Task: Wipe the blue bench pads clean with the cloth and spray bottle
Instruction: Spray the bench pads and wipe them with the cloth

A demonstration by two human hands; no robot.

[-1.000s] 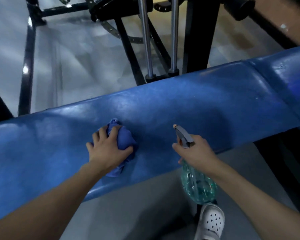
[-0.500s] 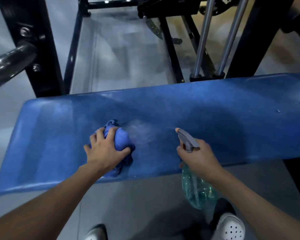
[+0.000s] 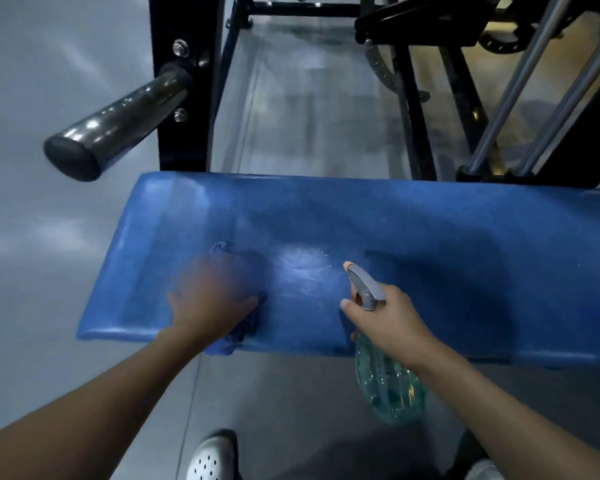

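The blue bench pad (image 3: 465, 254) runs across in front of the person, its left end rounded off. On its near half, the left hand (image 3: 212, 299) lies on a bunched blue cloth (image 3: 244, 263), fingers curled over it and thumb out toward three o'clock. The hand is blurred, so the finer grip is hard to read. At three o'clock from the cloth there is a pale wet patch (image 3: 302, 268) on the pad. Just past that, the right hand (image 3: 392, 317) is wrapped round the neck of the spray bottle (image 3: 388, 386), forefinger stretched out beside the grey trigger head, nozzle aimed toward eleven o'clock. The clear green body hangs below the pad's near edge.

At ten o'clock from the pad a steel peg (image 3: 118, 123) sticks out of a black upright (image 3: 184, 98). Two chrome rods (image 3: 520, 98) slant at two o'clock, and a white clog (image 3: 212, 459) stands at six on the grey floor.
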